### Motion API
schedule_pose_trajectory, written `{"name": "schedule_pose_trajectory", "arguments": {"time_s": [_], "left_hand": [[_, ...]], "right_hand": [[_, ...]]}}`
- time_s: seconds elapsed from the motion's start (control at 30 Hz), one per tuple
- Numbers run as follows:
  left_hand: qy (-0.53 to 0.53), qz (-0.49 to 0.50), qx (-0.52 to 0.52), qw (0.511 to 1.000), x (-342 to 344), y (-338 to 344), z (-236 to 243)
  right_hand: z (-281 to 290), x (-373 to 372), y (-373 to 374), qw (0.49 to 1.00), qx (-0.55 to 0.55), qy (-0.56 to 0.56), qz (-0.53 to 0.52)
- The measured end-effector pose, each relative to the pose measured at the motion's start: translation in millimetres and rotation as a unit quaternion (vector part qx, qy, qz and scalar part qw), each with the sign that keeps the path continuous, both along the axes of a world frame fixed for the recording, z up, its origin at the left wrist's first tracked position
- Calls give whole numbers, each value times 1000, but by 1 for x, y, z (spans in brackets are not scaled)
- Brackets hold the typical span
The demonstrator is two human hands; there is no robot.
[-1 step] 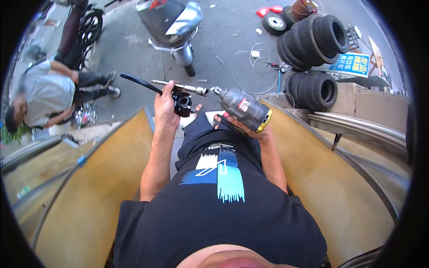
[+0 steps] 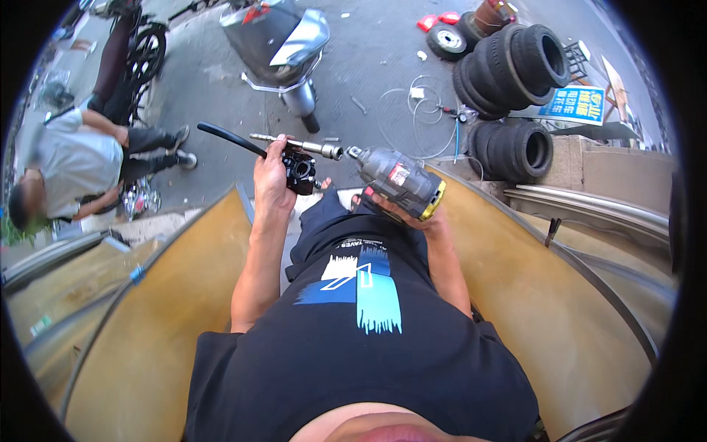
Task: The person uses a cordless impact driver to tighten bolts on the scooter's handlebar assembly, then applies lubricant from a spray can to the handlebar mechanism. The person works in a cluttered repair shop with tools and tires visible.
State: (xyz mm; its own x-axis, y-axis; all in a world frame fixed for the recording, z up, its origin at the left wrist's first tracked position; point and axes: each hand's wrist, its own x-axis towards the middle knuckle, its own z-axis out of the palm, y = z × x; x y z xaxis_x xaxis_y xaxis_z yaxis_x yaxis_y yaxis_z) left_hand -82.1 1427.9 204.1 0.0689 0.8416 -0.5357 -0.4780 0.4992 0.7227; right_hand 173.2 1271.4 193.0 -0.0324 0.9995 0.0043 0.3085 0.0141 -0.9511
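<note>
A reddish-brown, bucket-shaped container (image 2: 492,15) stands at the upper right behind the tyres; there are coloured items at its mouth, but its contents are too small to tell. At the left, a crinkled clear-plastic bundle (image 2: 141,200) sits beside a person in a pale shirt (image 2: 77,158), and what it holds cannot be made out.

The hands are apart, each clamped on something, in front of the wearer's waist. The right hand (image 2: 412,215) grips a grey-and-black power wrench with a yellow-edged rear end (image 2: 398,180). Its long axis slants from upper left to lower right: the square metal drive tip points up and left, and the yellow edge faces the lower right.

The left hand (image 2: 272,177) is closed around a black metal part with a round opening (image 2: 301,171) and, with its fingertips, a slim silver socket bar (image 2: 305,145). The bar lies almost level across the view, dipping slightly to the right, its wide socket end near the wrench's tip with a narrow gap between. A thick, curved black tube (image 2: 230,138) extends from the left hand toward the upper left. Grey pavement (image 2: 368,70) lies beyond.
</note>
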Motion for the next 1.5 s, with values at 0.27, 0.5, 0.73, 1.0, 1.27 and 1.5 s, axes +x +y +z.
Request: {"name": "schedule_pose_trajectory", "arguments": {"time_s": [0.27, 0.5, 0.73, 1.0, 1.27, 1.5], "left_hand": [[-58, -56, 60, 995, 36, 90, 38], [2, -16, 149, 989, 67, 152, 37], [-117, 45, 81, 989, 97, 232, 13], [-103, 173, 126, 971, 133, 261, -28], [4, 121, 221, 968, 182, 259, -21], [37, 111, 235, 965, 206, 265, -13]], "right_hand": [[19, 13, 76, 998, 27, 52, -13], [36, 48, 183, 972, -139, 187, 7], [-32, 122, 307, 983, 79, 160, 34], [-21, 296, 386, 913, -219, 297, 175], [-16, 394, 447, 840, -386, 287, 251], [-8, 401, 454, 851, -358, 292, 252]]}}
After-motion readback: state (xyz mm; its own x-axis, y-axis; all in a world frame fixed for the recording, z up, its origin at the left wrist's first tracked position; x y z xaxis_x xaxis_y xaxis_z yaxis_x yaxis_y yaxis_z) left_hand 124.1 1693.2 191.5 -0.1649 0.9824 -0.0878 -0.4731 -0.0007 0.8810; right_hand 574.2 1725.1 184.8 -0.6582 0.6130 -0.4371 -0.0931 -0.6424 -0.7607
